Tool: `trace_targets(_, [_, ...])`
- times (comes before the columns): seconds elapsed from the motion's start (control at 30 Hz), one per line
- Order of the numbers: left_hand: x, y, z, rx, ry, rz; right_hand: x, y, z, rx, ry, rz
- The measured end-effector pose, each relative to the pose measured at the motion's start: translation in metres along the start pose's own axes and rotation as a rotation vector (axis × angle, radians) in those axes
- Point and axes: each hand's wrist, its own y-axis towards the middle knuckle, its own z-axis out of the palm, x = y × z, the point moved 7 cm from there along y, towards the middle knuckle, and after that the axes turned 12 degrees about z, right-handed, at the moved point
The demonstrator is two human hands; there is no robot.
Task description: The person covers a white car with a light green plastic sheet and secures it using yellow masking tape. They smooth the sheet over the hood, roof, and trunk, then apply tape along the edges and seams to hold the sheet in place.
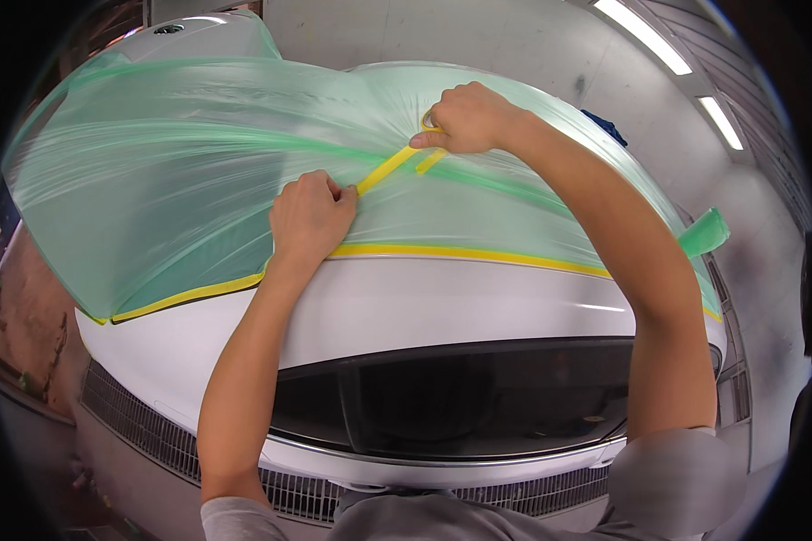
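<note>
A thin green translucent masking film [198, 99] is spread over the white car [451, 298], gathered in creases toward the middle. Yellow masking tape [478, 258] runs along the film's near edge on the bodywork. With fingers curled over the film, my left hand [309, 216] pinches the lower end of a tape strip [386, 171]. That strip stretches up and right to my right hand [471, 117], which is closed round a tape roll [429, 121], mostly hidden by its fingers. Beside the strip, a short tape piece [430, 162] shows below the right hand.
Nearest my body is the car's dark side window [460, 397]. A floor grating [144, 424] runs alongside the car. A loose flap of film [705, 233] sticks up at the right. Strip lights [645, 36] and a pale wall [352, 36] lie beyond.
</note>
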Motion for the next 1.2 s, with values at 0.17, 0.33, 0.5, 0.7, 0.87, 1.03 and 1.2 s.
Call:
trace_targets(0.17, [0.003,0.001,-0.006,0.148,0.054,-0.093,0.001,0.001,0.001,-0.007,-0.018,-0.032])
trace_targets(0.33, [-0.046,-0.026,-0.008,-0.068,-0.036,0.469,0.003,-0.004,0.002,-0.039,-0.018,-0.053])
trace_targets(0.5, [-0.055,-0.042,0.015,0.147,0.037,0.573,-0.003,-0.01,0.003,-0.084,0.057,-0.12])
trace_targets(0.7, [-0.061,-0.043,0.011,0.204,0.135,0.59,-0.052,0.005,0.006,-0.241,-0.082,-0.137])
trace_targets(0.87, [-0.064,-0.044,0.01,0.186,0.146,0.601,-0.071,0.031,0.026,-0.298,-0.016,-0.182])
trace_targets(1.03, [-0.069,-0.045,0.006,0.196,0.165,0.602,-0.069,0.055,0.045,-0.043,-0.005,0.002])
trace_targets(1.2, [-0.085,-0.025,0.005,0.287,0.294,0.593,-0.062,0.05,0.037,0.094,-0.068,0.115])
